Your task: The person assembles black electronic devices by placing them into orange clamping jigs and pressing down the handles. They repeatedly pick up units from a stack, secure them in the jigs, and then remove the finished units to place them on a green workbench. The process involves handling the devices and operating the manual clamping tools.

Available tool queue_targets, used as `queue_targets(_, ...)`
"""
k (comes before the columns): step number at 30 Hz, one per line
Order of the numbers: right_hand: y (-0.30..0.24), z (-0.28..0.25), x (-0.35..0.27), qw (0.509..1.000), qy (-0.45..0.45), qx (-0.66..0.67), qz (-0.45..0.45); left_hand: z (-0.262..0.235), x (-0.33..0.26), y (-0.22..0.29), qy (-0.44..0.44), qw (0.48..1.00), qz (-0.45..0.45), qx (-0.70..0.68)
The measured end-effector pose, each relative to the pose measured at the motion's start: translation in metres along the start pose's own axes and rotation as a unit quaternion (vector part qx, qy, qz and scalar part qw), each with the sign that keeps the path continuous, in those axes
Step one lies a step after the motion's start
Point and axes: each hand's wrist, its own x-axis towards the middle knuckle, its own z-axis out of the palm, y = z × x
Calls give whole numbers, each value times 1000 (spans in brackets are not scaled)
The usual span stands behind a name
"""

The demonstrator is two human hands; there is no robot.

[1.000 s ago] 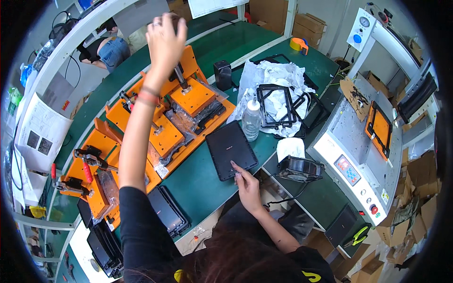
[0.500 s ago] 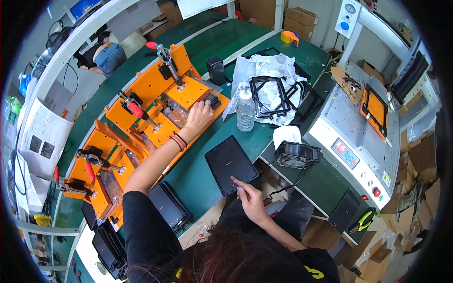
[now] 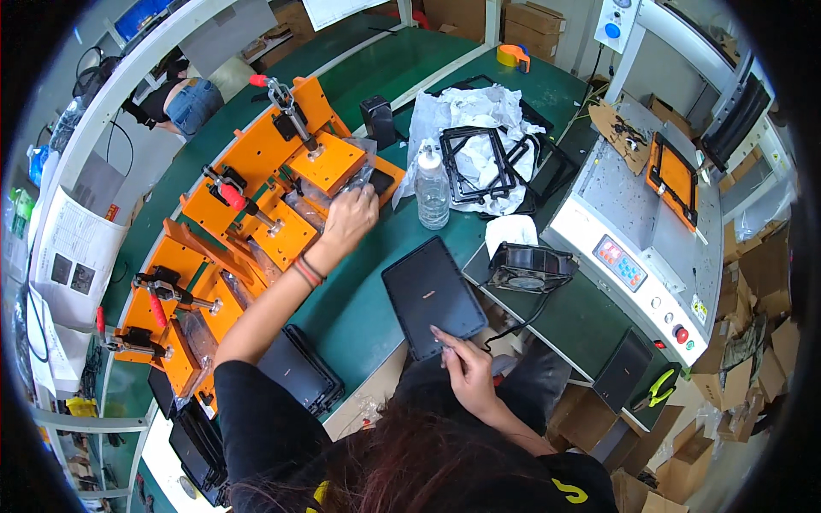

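Note:
My left hand [image 3: 349, 217] reaches to the right end of an orange clamp fixture [image 3: 242, 158], fingers curled at a crinkled clear plastic film [image 3: 357, 177]. Just beyond its fingertips a small black block [image 3: 380, 180] sits on the fixture; the exact grip is partly hidden. My right hand [image 3: 470, 374] holds a flat black rectangular panel [image 3: 433, 295] by its near edge, index finger laid on its face and the other fingers bent. The panel is tilted over the table's front edge.
Several toggle clamps line the fixture. Stacked black panels [image 3: 299, 372] lie before it. A clear bottle [image 3: 432, 190], black frames on white cloth [image 3: 479, 162] and a small black fan [image 3: 532, 267] stand to the right. Farther right are green-handled cutters [image 3: 657, 389] and a grey machine [image 3: 623, 224].
The black panel and my right hand have shifted slightly right. My left hand has drawn back a little from the black block, and clear film now shows raised by its fingers.

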Motion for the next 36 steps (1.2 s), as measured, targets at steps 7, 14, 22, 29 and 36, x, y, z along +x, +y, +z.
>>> queue_targets(7, -34, -35, -17, 996, 8, -60, -63, -78, -66, 73, -51, 986, 31, -156)
queue_targets(14, -21, -6, 34, 1000, -20, 3, -13, -130, -114, 132, -85, 972, -7, -220)
queue_targets(22, -2, 13, 44, 989, -52, 128, 58, -146, -148, 146, -82, 950, -212, -215)
queue_targets(29, -10, 9, 38, 975, -82, 181, 98, -161, -182, 174, -50, 904, -393, -160)
queue_targets(36, -49, -39, 11, 982, -92, 112, 117, -170, -195, 194, -26, 876, -465, -126)
